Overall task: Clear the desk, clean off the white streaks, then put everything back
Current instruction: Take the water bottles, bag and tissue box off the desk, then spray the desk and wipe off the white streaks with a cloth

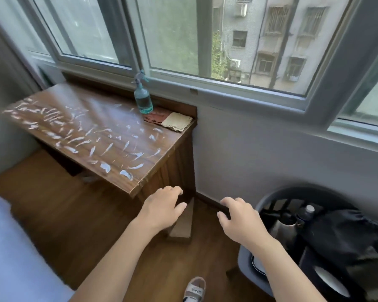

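Note:
A brown wooden desk (90, 101) stands under the window, its top covered in several white streaks (105, 166). At its back right corner stands a teal spray bottle (143, 99), with a red cloth (156, 116) and a beige cloth (176, 122) lying beside it. My left hand (162, 205) hovers below the desk's front right corner, fingers loosely curled, holding nothing. My right hand (238, 219) hangs to its right, just as loose and empty, near the chair's rim.
A grey chair (249, 267) at the lower right holds a black bag (345, 234), a metal kettle (286, 229) and a bottle (308, 211). A wooden block (182, 225) leans by the desk's side. A pale bed edge (13, 258) fills the lower left. My sandalled foot (194, 288) stands on wood flooring.

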A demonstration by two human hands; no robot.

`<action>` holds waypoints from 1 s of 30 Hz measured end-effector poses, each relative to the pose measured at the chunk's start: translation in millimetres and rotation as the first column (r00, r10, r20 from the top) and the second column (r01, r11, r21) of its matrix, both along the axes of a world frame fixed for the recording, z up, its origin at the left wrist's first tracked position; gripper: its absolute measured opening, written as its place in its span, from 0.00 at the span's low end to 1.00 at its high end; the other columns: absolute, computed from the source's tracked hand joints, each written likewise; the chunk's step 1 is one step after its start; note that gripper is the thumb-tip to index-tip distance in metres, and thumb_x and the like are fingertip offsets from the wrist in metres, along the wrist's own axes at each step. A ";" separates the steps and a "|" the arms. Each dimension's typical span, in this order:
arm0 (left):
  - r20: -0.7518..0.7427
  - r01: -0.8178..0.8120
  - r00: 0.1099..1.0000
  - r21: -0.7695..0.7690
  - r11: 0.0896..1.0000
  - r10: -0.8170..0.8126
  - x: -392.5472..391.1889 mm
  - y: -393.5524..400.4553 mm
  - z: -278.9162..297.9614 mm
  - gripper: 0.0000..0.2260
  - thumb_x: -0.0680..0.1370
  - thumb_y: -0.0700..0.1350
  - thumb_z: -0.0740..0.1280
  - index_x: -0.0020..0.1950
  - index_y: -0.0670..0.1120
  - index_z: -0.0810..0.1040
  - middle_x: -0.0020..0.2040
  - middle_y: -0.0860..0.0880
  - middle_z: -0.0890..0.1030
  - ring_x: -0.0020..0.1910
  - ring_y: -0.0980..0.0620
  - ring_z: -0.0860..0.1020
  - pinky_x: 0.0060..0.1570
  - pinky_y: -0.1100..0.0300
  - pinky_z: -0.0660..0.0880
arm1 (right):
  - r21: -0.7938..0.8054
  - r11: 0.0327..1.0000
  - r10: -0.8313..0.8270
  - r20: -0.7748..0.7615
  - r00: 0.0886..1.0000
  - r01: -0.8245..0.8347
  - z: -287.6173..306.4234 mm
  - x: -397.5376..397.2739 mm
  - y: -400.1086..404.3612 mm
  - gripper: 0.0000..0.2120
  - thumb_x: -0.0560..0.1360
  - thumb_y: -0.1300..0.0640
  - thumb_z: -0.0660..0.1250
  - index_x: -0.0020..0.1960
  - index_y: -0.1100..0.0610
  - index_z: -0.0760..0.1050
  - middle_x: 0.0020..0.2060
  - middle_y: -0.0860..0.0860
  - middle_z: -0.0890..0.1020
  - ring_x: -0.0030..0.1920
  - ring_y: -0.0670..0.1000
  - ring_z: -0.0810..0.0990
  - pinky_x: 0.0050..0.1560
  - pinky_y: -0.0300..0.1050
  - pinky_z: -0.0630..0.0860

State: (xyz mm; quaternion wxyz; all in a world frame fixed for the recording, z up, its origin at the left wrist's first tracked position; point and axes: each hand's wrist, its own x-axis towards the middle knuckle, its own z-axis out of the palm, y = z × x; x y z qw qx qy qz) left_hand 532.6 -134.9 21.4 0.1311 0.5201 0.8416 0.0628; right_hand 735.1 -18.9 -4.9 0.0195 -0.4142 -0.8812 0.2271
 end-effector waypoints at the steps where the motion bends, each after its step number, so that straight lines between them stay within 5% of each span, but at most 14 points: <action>1: -0.003 -0.019 1.000 0.006 1.000 0.019 -4.0 -9.5 4.9 0.19 0.85 0.56 0.63 0.75 0.52 0.71 0.71 0.52 0.77 0.67 0.50 0.78 0.65 0.53 0.78 | -0.003 1.000 0.017 -0.013 1.000 -0.017 5.1 -6.6 -5.9 0.19 0.82 0.45 0.61 0.72 0.48 0.71 0.62 0.49 0.78 0.62 0.54 0.78 0.62 0.50 0.75; 15: 0.020 -0.170 0.985 0.064 0.983 0.169 -135.9 -79.1 31.6 0.16 0.85 0.57 0.63 0.70 0.53 0.75 0.66 0.54 0.79 0.63 0.53 0.78 0.59 0.57 0.75 | 0.013 0.986 0.167 -0.138 0.976 -0.167 38.8 -167.6 -42.9 0.18 0.81 0.46 0.64 0.69 0.48 0.75 0.57 0.47 0.80 0.56 0.50 0.80 0.59 0.50 0.80; 19: 0.020 -0.142 0.990 0.073 0.987 0.141 -210.2 -81.3 41.1 0.17 0.85 0.56 0.61 0.72 0.52 0.74 0.67 0.54 0.77 0.62 0.52 0.78 0.59 0.56 0.74 | 0.032 0.986 0.165 -0.166 0.972 -0.162 49.2 -242.7 -46.5 0.16 0.81 0.47 0.64 0.67 0.48 0.76 0.54 0.46 0.79 0.53 0.49 0.80 0.57 0.49 0.79; 24: 0.030 -0.056 0.998 0.093 0.994 0.054 -300.6 -68.6 49.1 0.17 0.86 0.56 0.62 0.72 0.50 0.73 0.67 0.53 0.77 0.61 0.52 0.78 0.57 0.58 0.72 | 0.044 0.991 0.132 -0.184 0.974 -0.126 61.5 -332.2 -46.4 0.17 0.82 0.49 0.65 0.70 0.48 0.75 0.62 0.45 0.80 0.61 0.47 0.79 0.60 0.42 0.76; 30: 0.016 0.030 0.999 0.069 0.997 -0.031 -374.5 -40.1 45.4 0.18 0.86 0.55 0.61 0.73 0.49 0.73 0.68 0.51 0.77 0.67 0.48 0.77 0.64 0.49 0.76 | 0.043 0.996 0.087 -0.179 0.980 -0.080 62.7 -393.0 -35.3 0.15 0.82 0.50 0.66 0.68 0.49 0.76 0.61 0.46 0.80 0.62 0.47 0.77 0.58 0.38 0.72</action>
